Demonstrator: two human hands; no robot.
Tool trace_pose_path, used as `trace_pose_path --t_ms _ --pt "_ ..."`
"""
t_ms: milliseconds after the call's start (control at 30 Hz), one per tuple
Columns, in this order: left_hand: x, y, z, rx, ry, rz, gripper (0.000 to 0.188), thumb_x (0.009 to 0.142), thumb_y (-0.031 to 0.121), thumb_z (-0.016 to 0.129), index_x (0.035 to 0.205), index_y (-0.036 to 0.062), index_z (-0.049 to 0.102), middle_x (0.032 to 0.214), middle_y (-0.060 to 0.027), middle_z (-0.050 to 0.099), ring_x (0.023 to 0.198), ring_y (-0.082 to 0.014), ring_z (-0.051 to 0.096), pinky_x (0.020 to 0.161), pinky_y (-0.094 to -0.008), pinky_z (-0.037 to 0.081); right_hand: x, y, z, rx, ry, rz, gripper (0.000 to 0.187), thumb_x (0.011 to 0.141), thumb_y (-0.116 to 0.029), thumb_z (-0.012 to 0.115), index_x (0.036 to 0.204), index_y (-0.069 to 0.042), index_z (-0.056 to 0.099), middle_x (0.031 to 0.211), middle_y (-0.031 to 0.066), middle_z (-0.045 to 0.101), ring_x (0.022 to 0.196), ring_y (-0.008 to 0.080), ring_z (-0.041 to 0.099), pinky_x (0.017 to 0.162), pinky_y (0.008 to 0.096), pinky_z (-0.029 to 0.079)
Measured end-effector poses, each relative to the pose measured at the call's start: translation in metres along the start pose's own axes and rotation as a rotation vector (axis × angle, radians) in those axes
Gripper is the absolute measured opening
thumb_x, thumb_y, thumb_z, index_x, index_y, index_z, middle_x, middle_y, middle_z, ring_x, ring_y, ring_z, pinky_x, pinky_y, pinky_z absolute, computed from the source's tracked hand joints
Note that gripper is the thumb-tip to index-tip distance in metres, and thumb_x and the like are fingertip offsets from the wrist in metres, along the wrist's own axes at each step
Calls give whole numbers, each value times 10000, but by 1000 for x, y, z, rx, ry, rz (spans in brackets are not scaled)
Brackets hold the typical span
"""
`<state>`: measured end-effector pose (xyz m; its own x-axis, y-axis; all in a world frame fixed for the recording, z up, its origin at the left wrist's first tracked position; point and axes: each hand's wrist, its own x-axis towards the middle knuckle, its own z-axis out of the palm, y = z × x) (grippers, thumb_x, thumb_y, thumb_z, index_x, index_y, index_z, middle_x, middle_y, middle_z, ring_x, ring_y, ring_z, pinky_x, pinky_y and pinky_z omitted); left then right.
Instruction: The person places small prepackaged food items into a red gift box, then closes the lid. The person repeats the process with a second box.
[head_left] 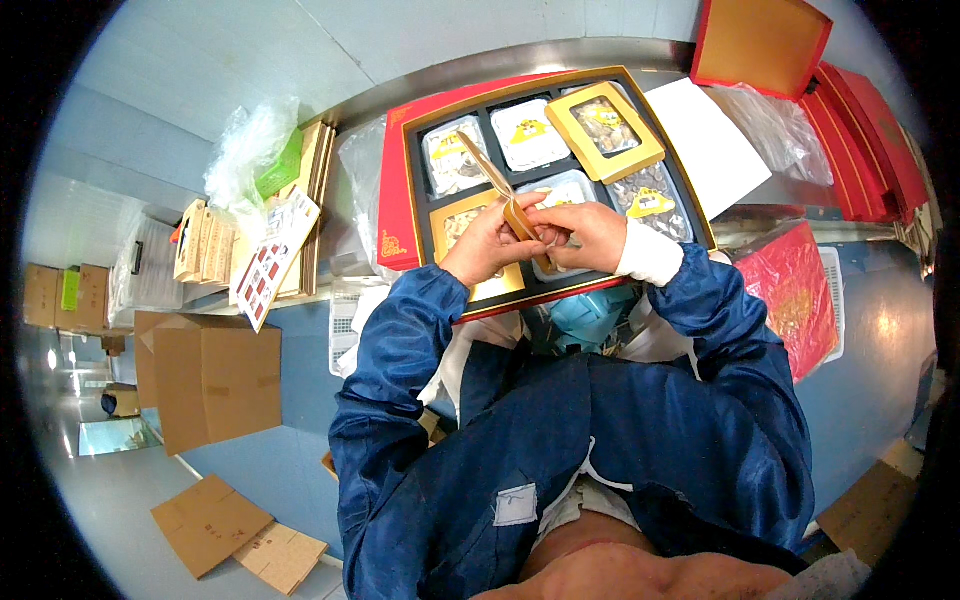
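Observation:
In front of me lies a gift box (412, 160) with a gold rim and a black tray holding several clear packs of food. Above its near middle, my left hand (484, 248) is closed on a thin gold card box lid (487, 170), tilted nearly edge-on. My right hand (588, 236) pinches the same lid at its near end. A gold windowed lid (607, 133) sits askew over a pack at the far right. Another gold lid (462, 222) is partly hidden by my left hand. A clear pack with a yellow label (527, 133) lies uncovered at the back.
A red box lid (392, 225) lies under the gift box's left side. White sheets (708, 140) and stacked red boxes (850, 140) are at the right. Cardboard dividers (318, 190) and a printed sheet (277, 258) stand at the left, above a brown carton (215, 380).

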<state>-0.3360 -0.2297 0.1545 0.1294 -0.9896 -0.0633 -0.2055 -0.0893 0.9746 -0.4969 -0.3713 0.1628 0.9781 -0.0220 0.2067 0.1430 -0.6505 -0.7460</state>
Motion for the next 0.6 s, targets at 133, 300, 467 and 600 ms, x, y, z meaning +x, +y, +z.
trace_pose_path --t_ms 133,300,467,600 --pt "0 5 0 55 -4 23 620 791 13 704 1338 47 416 1163 -73 515 1043 -156 569 888 -274 507 -2 12 6 74 93 -48 320 763 -153 641 1064 -68 571 840 128 624 759 296 624 673 350 495" --pt "-1 6 4 -154 -1 34 558 816 -2 668 1321 31 434 1161 -71 540 1030 -134 567 887 -265 499 -2 4 6 50 200 -19 347 759 -152 625 1088 -64 560 858 134 638 787 335 622 684 385 504" --pt "-3 9 6 32 93 34 527 833 6 643 1317 20 434 1141 -70 568 1016 -111 560 864 -255 490 3 -12 4 -298 273 -15 352 779 -93 607 1123 -42 557 946 174 637 868 351 614 757 399 501" --pt "-3 1 15 -72 204 33 504 831 -35 575 1311 5 426 1139 -98 571 1000 -145 588 810 -259 522 9 -1 17 -377 353 -141 356 768 -133 641 1096 -24 558 886 157 610 829 329 604 722 407 495"
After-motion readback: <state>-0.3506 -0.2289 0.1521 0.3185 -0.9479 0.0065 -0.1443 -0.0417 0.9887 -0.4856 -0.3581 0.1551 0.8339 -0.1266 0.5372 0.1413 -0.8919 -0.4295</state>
